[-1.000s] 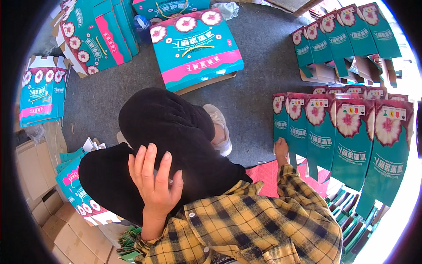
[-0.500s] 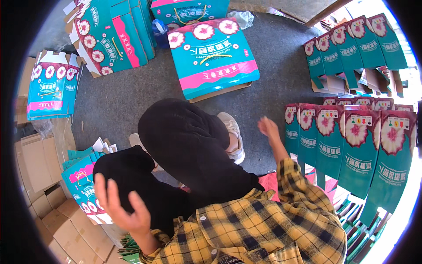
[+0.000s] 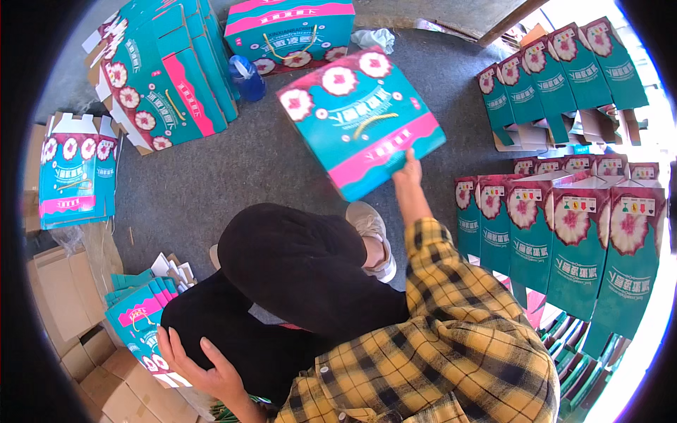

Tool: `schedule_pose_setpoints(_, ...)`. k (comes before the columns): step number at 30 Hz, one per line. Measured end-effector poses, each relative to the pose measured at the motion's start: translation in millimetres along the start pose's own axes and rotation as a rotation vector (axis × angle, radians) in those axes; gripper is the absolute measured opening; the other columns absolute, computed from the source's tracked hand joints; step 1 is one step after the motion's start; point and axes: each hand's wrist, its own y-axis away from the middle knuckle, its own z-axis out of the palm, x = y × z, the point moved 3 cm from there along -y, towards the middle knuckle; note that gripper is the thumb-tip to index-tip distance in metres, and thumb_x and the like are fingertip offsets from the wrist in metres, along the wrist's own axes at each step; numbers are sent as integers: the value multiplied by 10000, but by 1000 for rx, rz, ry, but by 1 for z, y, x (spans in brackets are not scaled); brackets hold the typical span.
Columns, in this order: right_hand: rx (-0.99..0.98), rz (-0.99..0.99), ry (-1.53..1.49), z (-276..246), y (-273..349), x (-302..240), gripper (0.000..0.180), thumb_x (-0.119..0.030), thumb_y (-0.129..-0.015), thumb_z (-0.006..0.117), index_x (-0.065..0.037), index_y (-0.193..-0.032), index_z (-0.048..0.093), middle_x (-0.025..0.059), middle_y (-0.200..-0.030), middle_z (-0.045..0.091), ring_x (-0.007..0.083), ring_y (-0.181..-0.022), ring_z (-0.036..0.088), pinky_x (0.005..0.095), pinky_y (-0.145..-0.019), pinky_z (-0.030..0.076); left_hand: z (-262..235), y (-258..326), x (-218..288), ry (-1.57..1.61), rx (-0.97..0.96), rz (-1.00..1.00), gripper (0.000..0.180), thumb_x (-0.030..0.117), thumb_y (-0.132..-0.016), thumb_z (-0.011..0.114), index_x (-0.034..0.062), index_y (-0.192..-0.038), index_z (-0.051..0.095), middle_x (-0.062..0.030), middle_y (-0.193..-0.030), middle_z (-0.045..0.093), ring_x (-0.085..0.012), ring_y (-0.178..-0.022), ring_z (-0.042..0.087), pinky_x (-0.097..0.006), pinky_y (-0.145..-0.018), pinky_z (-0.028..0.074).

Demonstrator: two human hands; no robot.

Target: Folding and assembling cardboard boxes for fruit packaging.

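A teal carton (image 3: 352, 144) with a pink band, printed radish slices and a yellow cord handle is in front of my knees, turned askew. My right hand (image 3: 407, 173) grips its near edge, thumb on top and the other fingers hidden beneath. My left hand (image 3: 201, 363) holds nothing; its fingers are apart beside my left thigh. Close to that hand, a stack of flattened teal cartons (image 3: 144, 310) leans at the lower left.
Rows of open teal cartons (image 3: 529, 225) stand along the right side, with a further group (image 3: 564, 77) behind. Flattened cartons (image 3: 155, 92) lean at the far left near a blue bottle (image 3: 247, 79). Another finished carton (image 3: 289, 35) stands behind. Brown boxes (image 3: 134, 388) fill the lower left.
My right hand has reached forward and taken hold of the carton, which has turned counterclockwise and shifted right and nearer. My left hand has lowered toward my thigh.
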Motion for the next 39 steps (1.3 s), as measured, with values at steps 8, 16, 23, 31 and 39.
schedule_pose_setpoints(8,325,-81,-10,-49,-11,-131,396,-294,-988,464,-44,-1295,463,121,-1292,517,318,-1154,515,547,-1010,386,4,-5,4,-73,-70,15,405,109,-904,521,-57,-1270,478,-217,-1372,439,-353,-1292,399,-464,-1084,275)
schedule_pose_setpoints(16,541,-100,218,-42,-92,-192,501,-422,-953,460,-88,-1327,459,104,-1335,506,318,-1172,508,534,-1034,332,-2,-6,-8,-192,-53,-54,394,107,-924,511,-62,-1279,477,-219,-1369,443,-346,-1286,409,-441,-1081,287)
schedule_pose_setpoints(23,201,187,183,-144,-176,-300,353,-464,-886,435,-172,-701,503,65,-684,498,251,-608,419,441,-557,324,3,-15,-34,97,-4,-241,413,86,-889,537,-40,-1278,484,-195,-1372,444,-324,-1279,410,-413,-1084,282)
schedule_pose_setpoints(31,260,129,353,-142,-112,-189,508,-375,-937,353,34,-1210,483,172,-1268,508,299,-1144,519,471,-945,454,2,-12,21,272,-198,75,536,244,-614,660,13,-1095,604,-216,-1260,514,-434,-1217,434,-553,-1028,298)
schedule_pose_setpoints(39,-503,591,1085,26,123,0,446,-338,-979,403,23,-1193,556,150,-1187,586,244,-1128,547,367,-1010,415,32,-8,50,470,-60,231,415,318,-714,665,26,-1008,650,-131,-1219,584,-254,-1245,491,-584,-1039,277)
